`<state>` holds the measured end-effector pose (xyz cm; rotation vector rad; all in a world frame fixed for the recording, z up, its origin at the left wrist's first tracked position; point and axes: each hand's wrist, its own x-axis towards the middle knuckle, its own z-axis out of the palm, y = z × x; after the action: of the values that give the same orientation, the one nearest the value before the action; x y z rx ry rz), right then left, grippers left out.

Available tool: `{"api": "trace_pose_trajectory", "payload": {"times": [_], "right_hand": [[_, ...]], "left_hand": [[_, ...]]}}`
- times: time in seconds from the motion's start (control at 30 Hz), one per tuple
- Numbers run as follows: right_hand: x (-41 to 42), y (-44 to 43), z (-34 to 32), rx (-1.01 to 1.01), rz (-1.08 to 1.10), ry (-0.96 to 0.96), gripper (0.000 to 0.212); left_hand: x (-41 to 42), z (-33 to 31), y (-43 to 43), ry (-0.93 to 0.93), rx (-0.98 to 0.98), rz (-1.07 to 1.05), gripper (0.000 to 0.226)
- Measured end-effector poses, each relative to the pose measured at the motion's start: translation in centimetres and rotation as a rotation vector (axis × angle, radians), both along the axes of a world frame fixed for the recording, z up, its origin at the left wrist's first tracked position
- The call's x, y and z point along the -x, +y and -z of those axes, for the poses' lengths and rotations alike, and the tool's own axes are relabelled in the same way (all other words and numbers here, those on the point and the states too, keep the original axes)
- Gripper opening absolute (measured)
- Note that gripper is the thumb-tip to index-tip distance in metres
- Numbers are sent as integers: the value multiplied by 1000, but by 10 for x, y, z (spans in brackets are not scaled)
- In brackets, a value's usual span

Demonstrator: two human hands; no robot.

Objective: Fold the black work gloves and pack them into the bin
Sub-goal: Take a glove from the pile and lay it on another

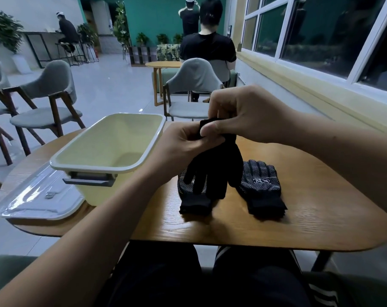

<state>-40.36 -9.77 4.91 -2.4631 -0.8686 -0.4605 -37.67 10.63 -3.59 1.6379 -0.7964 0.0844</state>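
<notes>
Just right of centre, left hand and right hand both pinching the cuff of one black glove, held up with its fingers dangling over a dotted glove pile lying on the wooden table. Just beside, lower right, a second glove pile, dotted palms up, cuffs toward the near edge. Left of centre, a cream bin standing on the table, pale floor in plain view, grey handle facing the camera. Just beside its near left corner, a clear lid jutting past the rounded table edge. Bare wood along the near and right edges. Beyond, grey chairs, tiled floor, a seated person, windows upper right.
</notes>
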Motion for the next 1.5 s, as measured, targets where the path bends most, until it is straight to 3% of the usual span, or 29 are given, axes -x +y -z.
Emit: {"api": "trace_pose_trajectory", "payload": {"times": [0.1,0.2,0.33,0.47,0.6,0.7,0.9,1.1,1.3,1.5], "right_hand": [[5,-3,-3,-148,32,-60,40],[8,-9,-5,-441,7,54,49],[19,-13,4,-753,-70,496,58],[28,-8,29,-683,-169,1088,85],[19,-5,61,-691,-312,1335,113],[11,2,78,-814,-453,1447,121],[-11,13,95,-1049,-515,1440,122],[-30,16,105,-1180,-458,1372,101],[-40,15,107,-1329,-444,1366,107],[-61,15,130,-1355,-448,1357,112]], "left_hand": [[1,-7,-1,-36,-20,-23,16],[-1,-12,0,-62,-35,-58,24],[-5,-15,2,-142,-106,-197,20],[-6,-18,2,-233,-108,-250,9],[-6,-21,3,-287,-127,-284,4],[-4,-23,4,-357,-172,-302,6],[0,-21,4,-525,-238,-362,9],[9,-13,8,-725,-331,-395,12],[17,19,16,-770,-422,-396,15],[22,58,25,-750,-472,-386,11]]}}
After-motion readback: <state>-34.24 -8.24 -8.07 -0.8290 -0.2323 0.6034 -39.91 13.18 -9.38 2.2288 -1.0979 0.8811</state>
